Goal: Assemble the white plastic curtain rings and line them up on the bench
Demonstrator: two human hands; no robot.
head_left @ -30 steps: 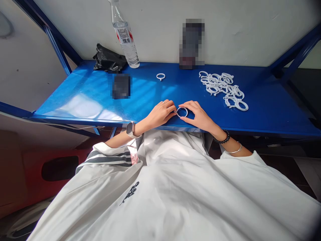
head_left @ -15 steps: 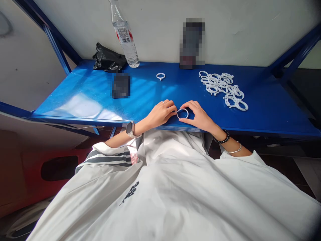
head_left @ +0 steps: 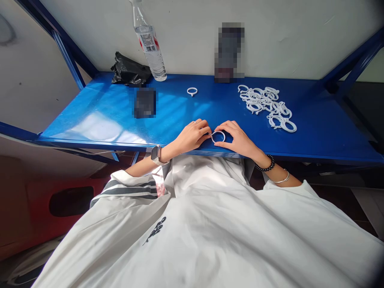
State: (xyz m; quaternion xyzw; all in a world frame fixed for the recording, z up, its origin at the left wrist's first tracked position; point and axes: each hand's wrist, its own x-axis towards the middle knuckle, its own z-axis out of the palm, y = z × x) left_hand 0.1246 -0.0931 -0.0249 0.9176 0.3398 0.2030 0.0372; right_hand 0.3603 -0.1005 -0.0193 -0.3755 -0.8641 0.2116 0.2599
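Note:
Between my hands, close to the table's front edge, is a white curtain ring [head_left: 224, 137]. My left hand [head_left: 195, 135] pinches the small eyelet side of it, and its fingertips hide that part. Thumb and fingers of my right hand [head_left: 237, 138] are curved around the ring's right side and grip its rim. Farther back on the blue table [head_left: 216, 102] lies a single white curtain ring [head_left: 192, 92]. To the right is a loose pile of several more white curtain rings [head_left: 255, 107], some overlapping.
At the back left a water bottle [head_left: 156, 66] stands against the wall beside a crumpled black plastic bag [head_left: 129, 70]. A blurred dark object [head_left: 145, 103] lies in front of the bag. Another blurred dark object [head_left: 229, 52] leans on the wall. Blue metal braces [head_left: 69, 60] flank the table.

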